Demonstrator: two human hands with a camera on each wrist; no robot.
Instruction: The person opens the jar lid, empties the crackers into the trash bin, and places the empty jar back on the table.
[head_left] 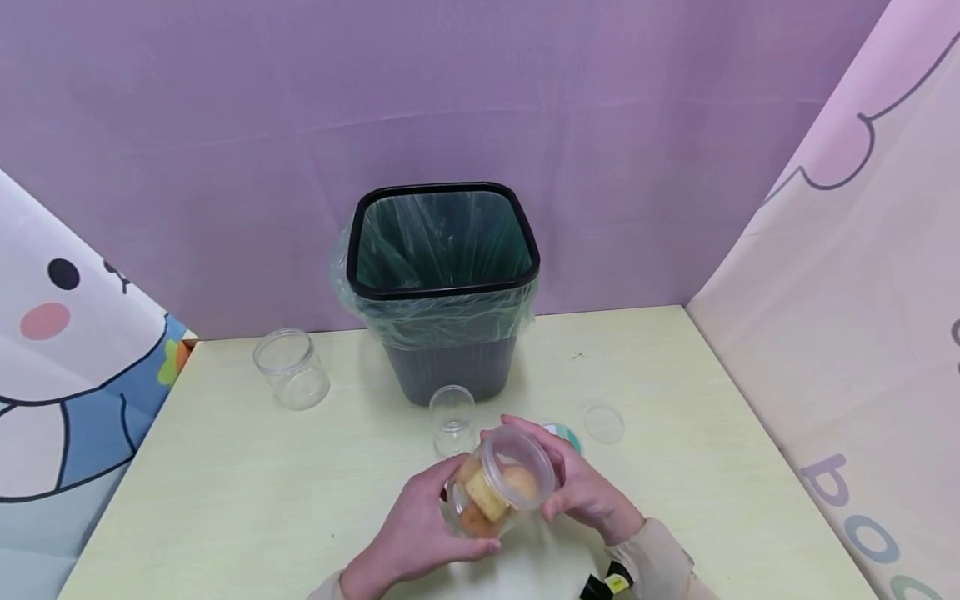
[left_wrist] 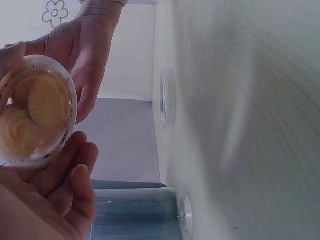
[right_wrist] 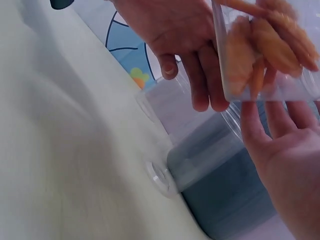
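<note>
Both hands hold a tilted clear plastic jar (head_left: pixel 486 500) above the front of the table, its frosted round end (head_left: pixel 534 454) turned up and to the right. Yellow-orange food pieces (left_wrist: pixel 47 105) lie inside; their exact kind is unclear. My left hand (head_left: pixel 420 525) grips the jar's left side, thumb along the near side. Around the frosted end curl the thumb and fingers of my right hand (head_left: pixel 588 492). The right wrist view shows right fingertips (right_wrist: pixel 252 117) against the jar's edge. A clear stemmed cup (head_left: pixel 452 404) stands just behind the jar.
A grey bin (head_left: pixel 450 362) with a green liner and black rim stands at the back. Left of it is a clear jar (head_left: pixel 292 371). A teal-and-white disc (head_left: pixel 566 435) and a clear round disc (head_left: pixel 603 424) lie beyond the right hand.
</note>
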